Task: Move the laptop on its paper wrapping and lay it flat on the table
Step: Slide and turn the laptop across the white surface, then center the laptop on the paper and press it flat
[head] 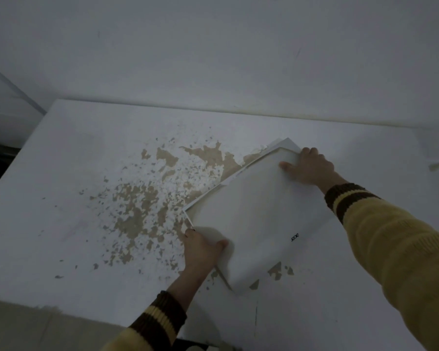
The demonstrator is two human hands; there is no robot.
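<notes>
Left hand (203,249) grips the near-left edge of the white laptop (259,219); the laptop lies askew on the paper wrapping (287,143) atop the table (74,173); right hand (307,165) grips its far corner.

White laptop (256,219) on paper wrapping (288,144), left hand (203,249) and right hand (309,165) gripping opposite edges.

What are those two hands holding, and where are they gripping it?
A white laptop lying on paper wrapping. The left hand grips its near left corner, the right hand its far right corner, each with the thumb on top.
</notes>
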